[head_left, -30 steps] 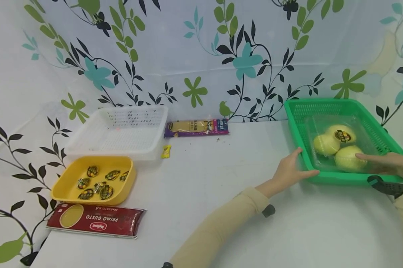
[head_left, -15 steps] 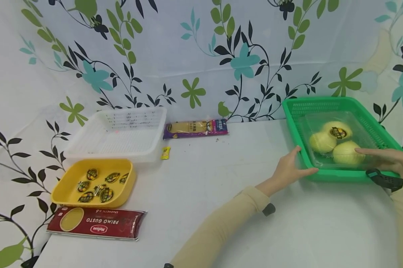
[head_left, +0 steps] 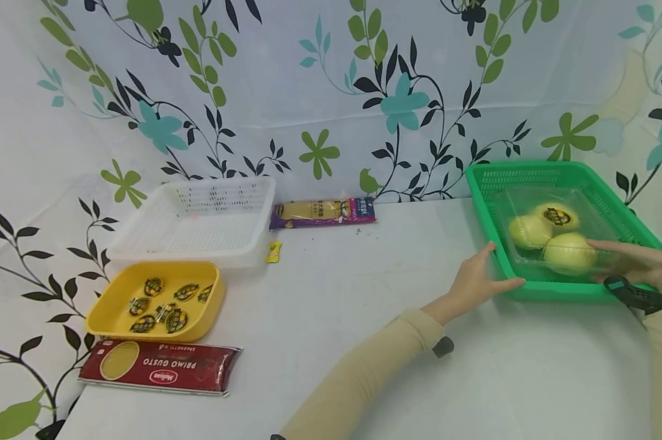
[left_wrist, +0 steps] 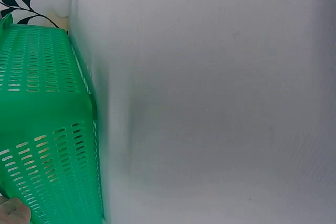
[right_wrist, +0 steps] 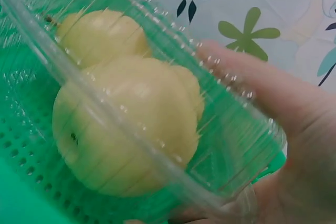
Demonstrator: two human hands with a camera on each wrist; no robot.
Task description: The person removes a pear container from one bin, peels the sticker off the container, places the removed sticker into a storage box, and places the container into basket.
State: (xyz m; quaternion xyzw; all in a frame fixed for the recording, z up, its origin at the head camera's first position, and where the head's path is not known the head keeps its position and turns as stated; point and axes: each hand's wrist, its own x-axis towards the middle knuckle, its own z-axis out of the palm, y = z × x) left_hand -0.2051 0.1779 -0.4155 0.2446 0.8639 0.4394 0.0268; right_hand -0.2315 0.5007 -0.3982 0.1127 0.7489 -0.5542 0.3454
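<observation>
A clear plastic clamshell box with three pale yellow pears inside sits within the green basket, at the right of the head view. My right hand holds the box by its right side, thumb along the upper edge and fingers partly hidden beneath in the right wrist view. At the basket's near left corner, my left hand spans the corner, thumb and finger straight and spread against the rim. Fingertips of that hand show at the lower left of the left wrist view, against the basket's perforated wall.
On the left stand a white basket and a yellow tray holding several dark-labelled packets. A red spaghetti pack lies before them. A purple pasta pack and small yellow sachet lie by the white basket.
The clamshell box has shifted slightly left in the green basket, and its near edge sits a little higher in view, with my right hand following. My left hand stays at the basket corner.
</observation>
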